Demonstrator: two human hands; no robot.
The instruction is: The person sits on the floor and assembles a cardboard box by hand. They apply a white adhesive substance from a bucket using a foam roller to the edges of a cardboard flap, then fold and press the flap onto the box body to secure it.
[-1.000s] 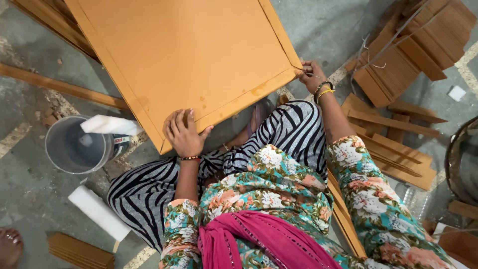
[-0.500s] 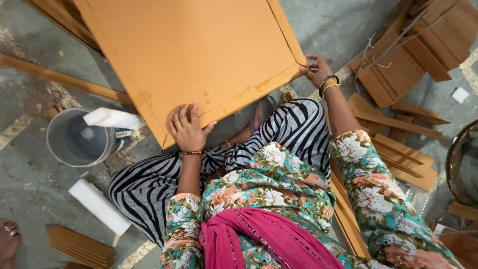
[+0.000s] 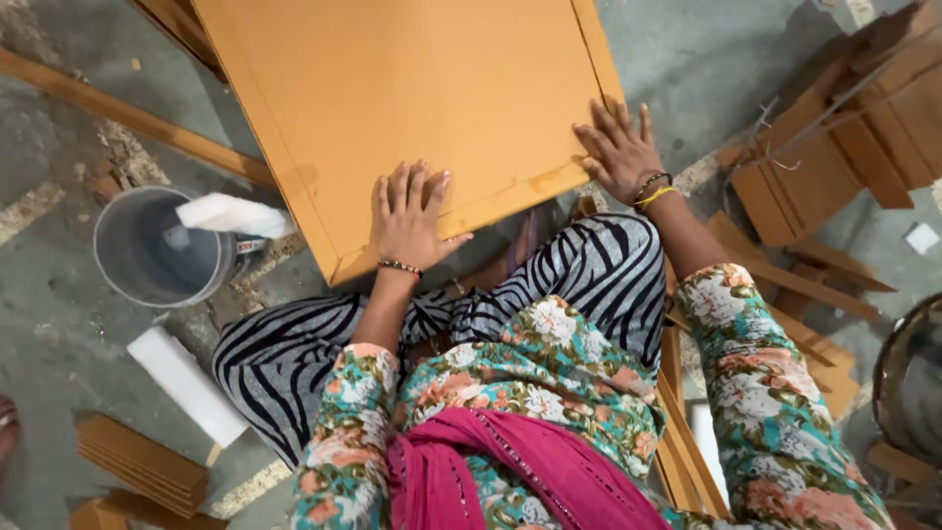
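Orange panel point(image 3: 412, 88) w/ left hand point(image 3: 407, 211) & right hand point(image 3: 620, 149) flat, fingers spread, grey bucket point(image 3: 157, 245) beside, wood strips point(image 3: 834, 147) right

Grey concrete floor point(image 3: 59, 324) lies dusty and stained; wooden offcuts point(image 3: 834, 147) pile right, perhaps a round tub point(image 3: 908, 393) beyond.

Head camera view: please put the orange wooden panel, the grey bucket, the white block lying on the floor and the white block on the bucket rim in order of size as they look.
1. Orange wooden panel, by far the largest.
2. Grey bucket.
3. White block on the floor.
4. White block on the bucket rim.
The two blocks look close in size, so their order is unsure.
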